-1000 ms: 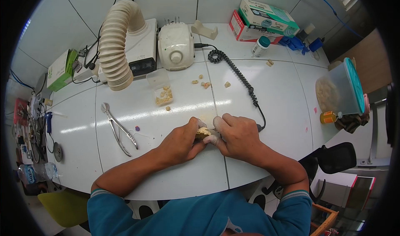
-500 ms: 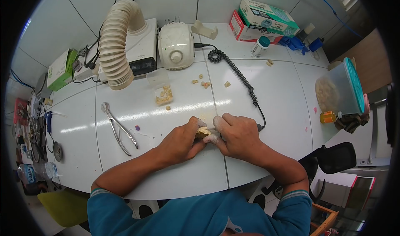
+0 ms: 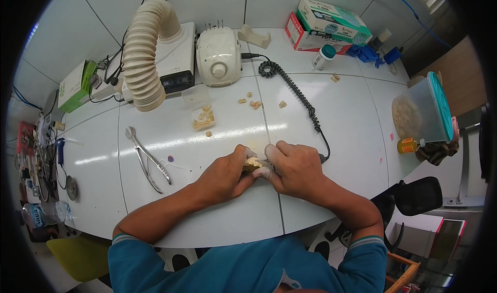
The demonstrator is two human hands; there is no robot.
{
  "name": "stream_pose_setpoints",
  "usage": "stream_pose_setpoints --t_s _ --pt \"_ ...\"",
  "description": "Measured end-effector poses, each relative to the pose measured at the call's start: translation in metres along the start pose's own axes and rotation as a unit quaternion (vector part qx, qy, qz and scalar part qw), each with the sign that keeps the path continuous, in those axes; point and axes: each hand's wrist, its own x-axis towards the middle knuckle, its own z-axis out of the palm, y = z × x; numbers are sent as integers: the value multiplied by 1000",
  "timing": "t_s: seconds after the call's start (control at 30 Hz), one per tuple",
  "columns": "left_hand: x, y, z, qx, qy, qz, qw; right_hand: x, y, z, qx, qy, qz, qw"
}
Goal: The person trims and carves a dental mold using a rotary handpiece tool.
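My left hand (image 3: 224, 174) is closed around a small yellowish dental cast (image 3: 253, 164) over the near middle of the table. Close against it, my right hand (image 3: 296, 169) is wrapped round a rotary handpiece (image 3: 324, 158). Only the handpiece's rear end and cord show past the fingers; its tip is mostly hidden. Pale dust coats the fingertips of both hands. A coiled black cord (image 3: 297, 100) runs from the handpiece to the cream control box (image 3: 218, 57) at the back. Pliers (image 3: 145, 158) lie with handles spread, left of my left hand.
A ribbed suction hose (image 3: 142, 60) bends down at the back left. Beyond my hands stands a clear box (image 3: 192, 97) of small tooth-like pieces, with several loose pieces (image 3: 255, 105) nearby. A white bottle (image 3: 323, 57), glove boxes (image 3: 331, 26) and a lidded tub (image 3: 419, 109) stand to the right.
Hardly anything differs. Both hands keep their place and grip, with at most a very slight shift of the fingers at the cast.
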Motion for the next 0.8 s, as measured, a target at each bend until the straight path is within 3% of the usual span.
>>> stream_pose_setpoints --t_s 0.8 --pt "0 -2 1 -8 20 22 1000 0 -1 -1 10 0 3 1000"
